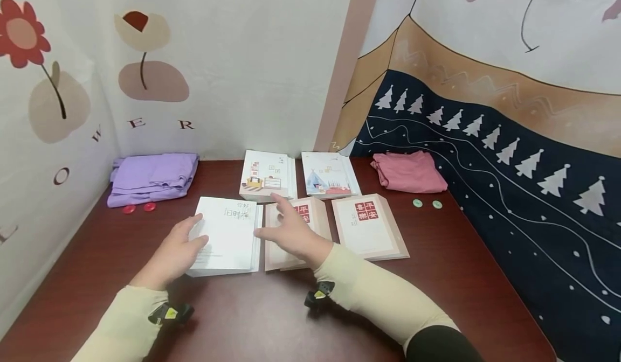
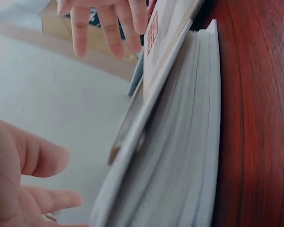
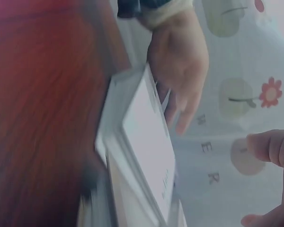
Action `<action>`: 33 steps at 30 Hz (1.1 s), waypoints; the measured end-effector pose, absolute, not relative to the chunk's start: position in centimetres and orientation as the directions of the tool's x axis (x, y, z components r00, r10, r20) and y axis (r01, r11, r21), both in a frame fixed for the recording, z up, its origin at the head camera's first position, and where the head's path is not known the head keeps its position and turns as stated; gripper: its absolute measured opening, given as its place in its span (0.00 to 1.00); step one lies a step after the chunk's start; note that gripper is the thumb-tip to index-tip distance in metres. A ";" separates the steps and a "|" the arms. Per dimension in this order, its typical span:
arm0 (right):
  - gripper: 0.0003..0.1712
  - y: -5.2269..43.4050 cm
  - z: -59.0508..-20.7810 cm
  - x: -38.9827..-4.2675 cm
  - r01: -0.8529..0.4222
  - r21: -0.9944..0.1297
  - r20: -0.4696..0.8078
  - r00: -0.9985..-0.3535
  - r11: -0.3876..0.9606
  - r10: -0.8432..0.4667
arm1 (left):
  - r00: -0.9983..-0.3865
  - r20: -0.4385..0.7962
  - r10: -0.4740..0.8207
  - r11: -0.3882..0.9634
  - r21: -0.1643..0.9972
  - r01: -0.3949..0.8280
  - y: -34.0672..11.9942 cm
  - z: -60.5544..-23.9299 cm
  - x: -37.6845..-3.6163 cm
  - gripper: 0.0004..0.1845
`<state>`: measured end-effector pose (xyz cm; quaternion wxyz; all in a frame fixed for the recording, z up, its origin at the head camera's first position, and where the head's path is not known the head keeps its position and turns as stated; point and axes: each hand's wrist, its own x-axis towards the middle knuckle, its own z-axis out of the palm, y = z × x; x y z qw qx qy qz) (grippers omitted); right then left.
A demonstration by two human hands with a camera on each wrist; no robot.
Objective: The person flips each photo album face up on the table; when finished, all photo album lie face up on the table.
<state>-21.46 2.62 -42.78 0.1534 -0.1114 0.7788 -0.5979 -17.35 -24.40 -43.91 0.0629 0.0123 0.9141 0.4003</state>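
A white book [image 1: 225, 235] lies at the table's front left, its page edge [image 2: 180, 156] filling the left wrist view. My left hand [image 1: 196, 231] rests on its left edge with relaxed, straight fingers [image 3: 180, 71]. My right hand [image 1: 276, 222] hovers with spread fingers over the middle pink book with red characters [image 1: 310, 216], its thumb pointing at the white book's right edge. A second pink book [image 1: 368, 224] lies to the right. Neither hand holds anything. I cannot tell whether the right hand touches the book under it.
Two illustrated books [image 1: 267, 174] [image 1: 330, 174] lie behind. A folded purple cloth [image 1: 152, 178] with two red buttons [image 1: 128, 209] sits back left. A pink cloth [image 1: 409, 171] and two green buttons [image 1: 417, 203] sit back right. Patterned walls enclose the dark red table [image 1: 271, 319].
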 end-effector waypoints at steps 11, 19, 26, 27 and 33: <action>0.51 9.5 -41.3 -22.7 -0.022 -0.930 -0.083 -0.960 0.368 -0.268 | -0.989 0.148 0.020 0.691 0.713 0.120 -20.5 -42.7 -17.3 0.31; 0.51 12.4 -42.3 -22.7 0.006 -0.891 -0.140 -0.955 0.454 -0.263 | -0.983 0.025 0.180 0.540 0.833 0.120 -16.6 -43.9 -17.7 0.33; 0.53 13.2 -43.5 -21.8 -0.011 -0.887 -0.169 -0.922 0.461 -0.348 | -0.938 -0.200 0.282 0.468 0.882 -0.048 -13.5 -44.4 -17.5 0.38; 0.53 13.2 -43.6 -21.7 -0.012 -0.886 -0.172 -0.921 0.464 -0.351 | -0.937 -0.211 0.278 0.474 0.879 -0.057 -13.3 -44.4 -17.5 0.38; 0.52 13.3 -43.9 -21.6 -0.007 -0.870 -0.174 -0.931 0.493 -0.321 | -0.943 -0.246 0.223 0.529 0.843 -0.095 -12.2 -44.3 -18.1 0.39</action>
